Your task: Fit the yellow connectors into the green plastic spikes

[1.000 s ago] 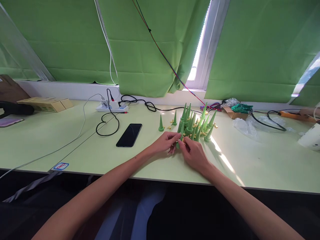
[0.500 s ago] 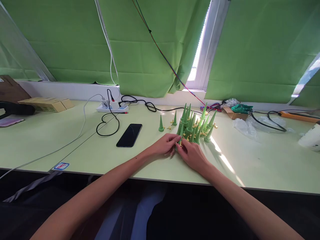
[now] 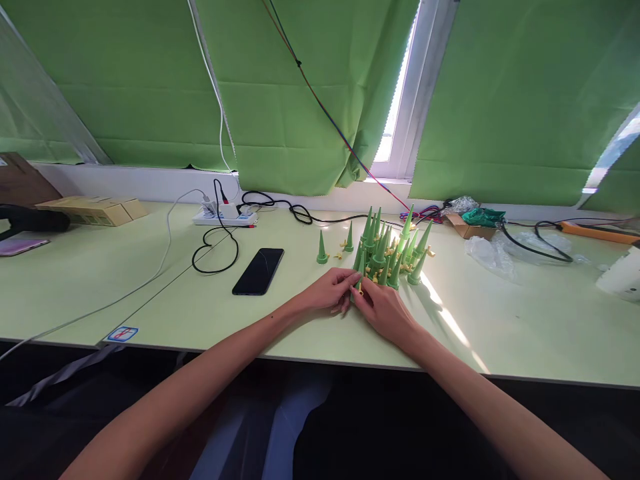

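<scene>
Many upright green pointed cones with round bases (image 3: 380, 250) stand in a tight cluster, small yellow pieces among them. At the cluster's near left edge, my left hand (image 3: 333, 290) is closed, its thumb and fingers pinching a green cone that is mostly hidden. My right hand (image 3: 383, 305) meets it there, fingertips closed around a small yellow piece (image 3: 361, 290) against that cone. The two hands nearly touch. Apart from the cluster, a green cone (image 3: 321, 249) and another green cone (image 3: 349, 238) stand to the left, with loose yellow bits (image 3: 339, 256) beside them.
A black phone (image 3: 259, 271) lies left of my hands. Behind it are a power strip (image 3: 225, 217) and black cables (image 3: 300, 212). A small cardboard box (image 3: 470, 229), clear plastic wrap (image 3: 493, 257) and a white object (image 3: 623, 275) are on the right. The table's front edge runs under my forearms.
Almost nothing differs. Both hands stay in the same place, and the small yellow piece between the fingertips has shifted very slightly.
</scene>
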